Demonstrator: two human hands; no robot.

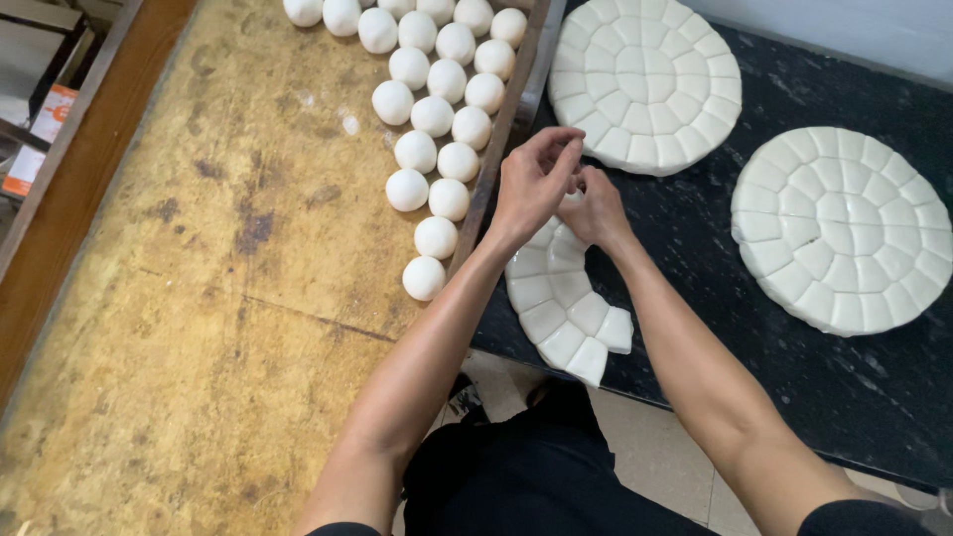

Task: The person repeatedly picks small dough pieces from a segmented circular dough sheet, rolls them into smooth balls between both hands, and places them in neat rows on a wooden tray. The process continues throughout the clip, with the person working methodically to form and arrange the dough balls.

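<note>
- Left hand (534,184) and right hand (594,210) meet, grips pinched closed on a dough piece (570,199), mostly hidden.
- It sits above the partial dough ring (562,310) on the dark tabletop (874,397).
- Dough balls (437,139) line the wooden tray (199,298) alongside.

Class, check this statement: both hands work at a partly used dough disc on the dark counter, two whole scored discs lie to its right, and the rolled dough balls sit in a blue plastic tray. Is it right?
One detail is wrong. The head view shows the dough balls lying on a yellowish wooden board, not in a blue plastic tray. The rest stands: left hand and right hand work at the partial disc on the dark counter, with two whole discs beyond.
</note>
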